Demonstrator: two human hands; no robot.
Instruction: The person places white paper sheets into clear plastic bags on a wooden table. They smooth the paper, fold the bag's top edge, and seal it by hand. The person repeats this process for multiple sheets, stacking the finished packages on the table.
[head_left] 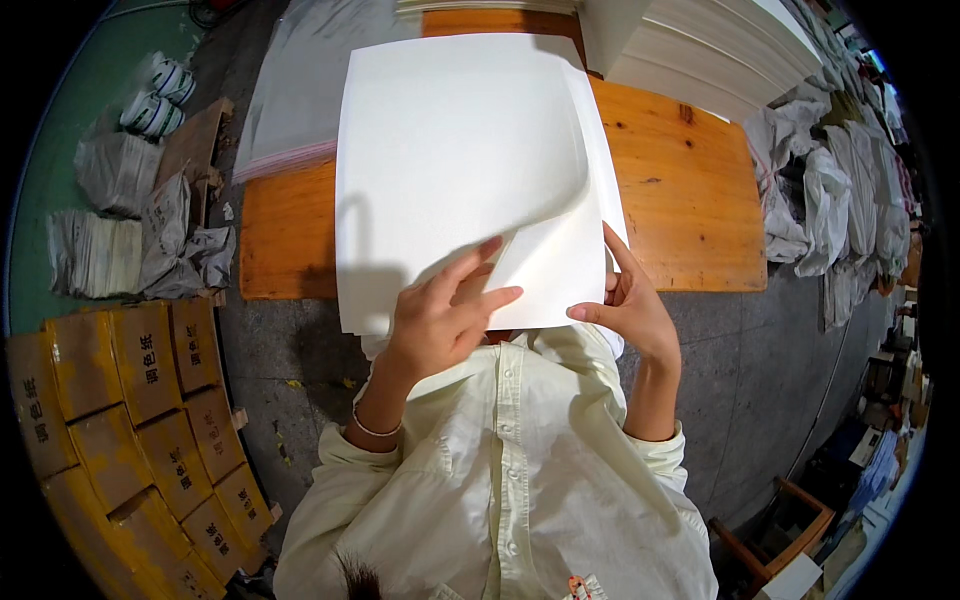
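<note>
A stack of large white paper sheets (450, 150) lies in front of me, its near edge against my shirt. The top sheet's near right part is lifted and curls back in a fold (545, 240). At this fold is my left hand (445, 310), open, with index finger and thumb spread apart. My right hand (640, 310) is at the stack's near right edge. Its index finger stretches along the edge and its thumb points left over the paper, so it is open too. Some right fingertips are hidden behind the edge.
The stack rests on an orange wooden table (690, 190). Clear plastic sheets (300, 90) lie at the far left, and thick white paper piles (700, 50) stand at the far right. Taped cardboard boxes (150, 430) stand at left; crumpled bags (825, 190) and a wooden chair (790, 545) at right.
</note>
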